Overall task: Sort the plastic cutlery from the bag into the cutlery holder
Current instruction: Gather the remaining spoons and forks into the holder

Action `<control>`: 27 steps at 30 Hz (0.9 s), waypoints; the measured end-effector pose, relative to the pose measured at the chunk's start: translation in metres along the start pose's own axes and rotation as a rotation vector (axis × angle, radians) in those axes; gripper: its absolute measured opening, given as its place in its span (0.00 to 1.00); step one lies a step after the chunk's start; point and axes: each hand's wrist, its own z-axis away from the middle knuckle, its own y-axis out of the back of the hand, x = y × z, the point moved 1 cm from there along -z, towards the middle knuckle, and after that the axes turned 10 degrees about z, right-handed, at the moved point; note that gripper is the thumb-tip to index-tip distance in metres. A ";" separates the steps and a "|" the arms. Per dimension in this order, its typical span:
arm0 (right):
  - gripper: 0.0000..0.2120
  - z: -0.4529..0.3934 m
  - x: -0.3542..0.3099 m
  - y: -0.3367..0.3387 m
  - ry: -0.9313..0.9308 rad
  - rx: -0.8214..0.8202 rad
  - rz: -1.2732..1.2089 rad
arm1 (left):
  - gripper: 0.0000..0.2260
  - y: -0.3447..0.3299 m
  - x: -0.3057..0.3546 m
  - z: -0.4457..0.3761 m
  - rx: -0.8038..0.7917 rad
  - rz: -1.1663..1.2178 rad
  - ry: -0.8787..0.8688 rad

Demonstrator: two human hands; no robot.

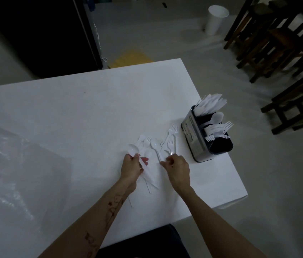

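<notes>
A loose pile of white plastic spoons and forks [158,146] lies on the white table [81,112]. My left hand [132,167] is closed on a white spoon [133,150], whose bowl sticks out past the fingers. My right hand [177,169] pinches at the handles of the forks [170,143] on the pile's right side. The dark cutlery holder [199,144] stands near the table's right edge, with knives [213,104] in the far compartment, spoons in the middle and forks [219,130] in the near one. The clear plastic bag [7,164] lies flat at the left.
The table's right edge and near corner lie close to the holder. On the floor beyond stand a white bin [215,19], dark wooden chairs [277,40] at the right, a black cabinet [41,32] and a yellow mat [130,58].
</notes>
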 end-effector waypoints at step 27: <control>0.07 0.005 -0.015 -0.001 -0.143 -0.022 -0.062 | 0.08 0.014 -0.009 0.001 0.078 0.277 0.037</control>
